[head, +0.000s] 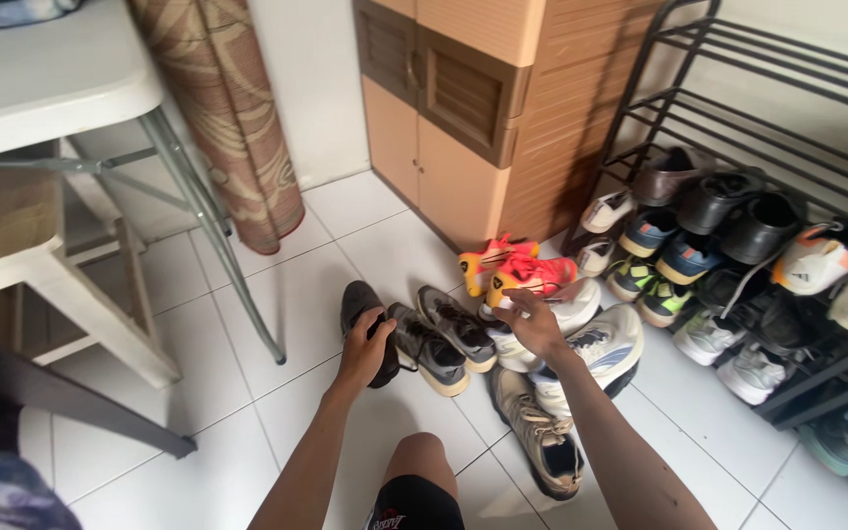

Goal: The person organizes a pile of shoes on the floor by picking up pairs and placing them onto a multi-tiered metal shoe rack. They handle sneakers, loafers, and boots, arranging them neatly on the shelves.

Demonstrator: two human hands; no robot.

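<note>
The left hand (363, 348), arm stretched forward, grips the heel of a dark grey low sneaker (365, 314) lying on the white tiled floor (277, 294). The right hand (532, 324) rests with fingers spread and holding nothing on a white chunky sneaker (566, 319) in a pile, just below orange-red football boots (517, 270). Two grey running shoes (444, 339) lie between the hands, beside a black metal shoe rack (738, 88).

A pile of shoes (542, 334) is lying at the frame centre, the shoe rack (738, 147) standing to its right, the cabinet (483, 108) behind, the table (41, 69) at upper left.
</note>
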